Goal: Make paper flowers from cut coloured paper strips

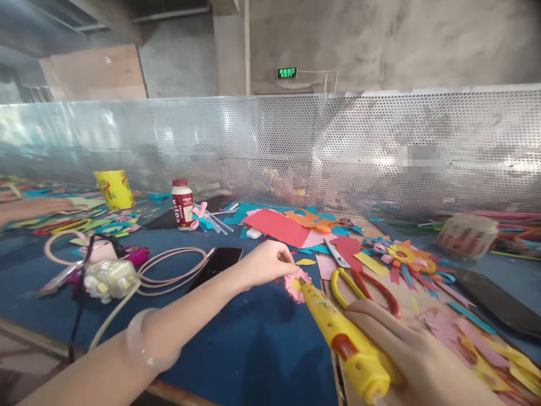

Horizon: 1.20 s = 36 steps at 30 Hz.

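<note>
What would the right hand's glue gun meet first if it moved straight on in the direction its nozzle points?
The right hand aims the yellow glue gun up-left. Its nozzle is already at the pink paper flower, which the left hand pinches, so the flower would probably come first; depth is hard to judge.

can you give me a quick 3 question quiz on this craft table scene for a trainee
1. True or false: the right hand holds a yellow glue gun whose nozzle points at the pink paper flower.
2. Which hand pinches the pink paper flower: left or right?
3. What lies just beyond the glue gun on the board? A) scissors with red and yellow handles B) a stapler C) a ruler

Key
1. True.
2. The left hand.
3. A. The Costa coffee bottle stands farther back on the blue table.
</note>
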{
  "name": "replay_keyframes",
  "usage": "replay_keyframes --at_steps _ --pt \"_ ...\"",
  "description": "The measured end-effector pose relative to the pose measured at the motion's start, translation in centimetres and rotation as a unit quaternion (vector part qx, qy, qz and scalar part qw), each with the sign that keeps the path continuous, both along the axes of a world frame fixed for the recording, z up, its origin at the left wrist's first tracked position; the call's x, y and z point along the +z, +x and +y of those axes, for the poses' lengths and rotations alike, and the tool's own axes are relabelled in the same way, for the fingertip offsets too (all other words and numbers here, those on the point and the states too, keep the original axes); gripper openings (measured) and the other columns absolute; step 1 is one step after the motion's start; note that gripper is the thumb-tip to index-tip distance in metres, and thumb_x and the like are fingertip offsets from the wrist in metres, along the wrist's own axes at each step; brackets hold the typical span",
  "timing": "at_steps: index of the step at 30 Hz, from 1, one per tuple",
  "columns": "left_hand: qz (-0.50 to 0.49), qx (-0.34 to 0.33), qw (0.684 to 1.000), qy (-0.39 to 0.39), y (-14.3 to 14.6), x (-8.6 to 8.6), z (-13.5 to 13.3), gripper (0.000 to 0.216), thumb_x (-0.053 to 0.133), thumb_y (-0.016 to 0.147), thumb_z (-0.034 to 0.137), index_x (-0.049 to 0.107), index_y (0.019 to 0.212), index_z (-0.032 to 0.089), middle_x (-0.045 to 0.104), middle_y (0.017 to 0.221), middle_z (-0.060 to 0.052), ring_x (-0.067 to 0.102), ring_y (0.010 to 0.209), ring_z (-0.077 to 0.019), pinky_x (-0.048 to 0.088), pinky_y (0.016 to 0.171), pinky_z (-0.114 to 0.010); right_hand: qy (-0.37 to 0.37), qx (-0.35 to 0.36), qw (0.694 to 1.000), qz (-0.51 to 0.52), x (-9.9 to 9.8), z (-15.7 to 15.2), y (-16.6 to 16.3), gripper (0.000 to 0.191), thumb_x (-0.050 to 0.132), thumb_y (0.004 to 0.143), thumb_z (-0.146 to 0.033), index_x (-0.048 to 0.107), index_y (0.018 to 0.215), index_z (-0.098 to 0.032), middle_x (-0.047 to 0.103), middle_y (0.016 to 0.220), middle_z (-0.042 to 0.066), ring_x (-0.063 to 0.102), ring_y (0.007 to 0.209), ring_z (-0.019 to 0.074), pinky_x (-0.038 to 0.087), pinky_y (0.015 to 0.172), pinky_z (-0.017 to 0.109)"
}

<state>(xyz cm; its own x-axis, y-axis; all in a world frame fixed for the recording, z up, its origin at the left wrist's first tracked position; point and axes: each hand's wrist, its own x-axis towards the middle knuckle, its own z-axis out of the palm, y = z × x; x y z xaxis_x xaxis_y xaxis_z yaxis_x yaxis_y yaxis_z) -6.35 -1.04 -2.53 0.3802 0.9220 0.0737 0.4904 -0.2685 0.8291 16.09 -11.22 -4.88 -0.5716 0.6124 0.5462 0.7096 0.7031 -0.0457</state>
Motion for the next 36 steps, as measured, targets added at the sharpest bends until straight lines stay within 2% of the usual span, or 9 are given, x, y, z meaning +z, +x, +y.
replay_keyframes --at_steps 5,10,14,26,36 --pt "0.04 -0.016 0.999 0.01 0.3 -0.1 -0.4 0.013 0.057 0.064 0.027 0.056 0.067 0.015 0.061 0.057 -0.002 0.057 0.051 -0.0146 0.039 0.045 -0.022 0.017 -0.003 0.999 -0.034 -0.3 0.1 0.0 0.043 0.053 0.061 -0.019 0.055 0.104 -0.024 0.065 0.099 0.003 0.065 0.078 0.0203 0.052 0.058 0.022" --pt "0.067 -0.005 0.997 0.044 0.5 0.0 -0.9 0.011 0.057 0.063 0.027 0.055 0.066 0.016 0.063 0.06 -0.003 0.059 0.055 -0.0164 0.038 0.045 -0.022 0.036 0.0 0.998 -0.044 -0.8 0.2 0.1 0.033 0.054 0.064 -0.022 0.056 0.097 -0.024 0.067 0.09 0.002 0.065 0.068 0.0191 0.05 0.051 0.022" --pt "0.084 0.0 0.994 0.064 0.6 0.3 -1.3 0.012 0.059 0.062 0.028 0.055 0.063 0.017 0.063 0.065 -0.004 0.059 0.059 -0.0173 0.038 0.046 -0.022 0.043 0.003 0.998 -0.035 -1.3 0.4 0.3 0.03 0.053 0.067 -0.023 0.056 0.096 -0.026 0.067 0.088 0.001 0.065 0.069 0.0191 0.05 0.053 0.023" --pt "0.075 -0.004 0.996 0.052 0.7 0.5 -1.6 0.013 0.061 0.06 0.028 0.055 0.061 0.017 0.062 0.061 -0.002 0.057 0.056 -0.0161 0.034 0.043 -0.021 0.018 0.003 0.999 -0.041 -1.6 0.4 0.6 0.026 0.054 0.07 -0.028 0.056 0.096 -0.027 0.066 0.082 0.001 0.063 0.064 0.0188 0.047 0.05 0.024" --pt "0.073 -0.013 0.996 0.048 0.7 0.4 -1.6 0.013 0.061 0.061 0.028 0.056 0.062 0.016 0.062 0.062 -0.003 0.057 0.056 -0.016 0.034 0.044 -0.021 0.039 -0.006 0.998 -0.051 -1.8 0.4 0.5 0.018 0.052 0.069 -0.026 0.056 0.087 -0.026 0.065 0.074 0.001 0.06 0.057 0.0163 0.044 0.047 0.023"
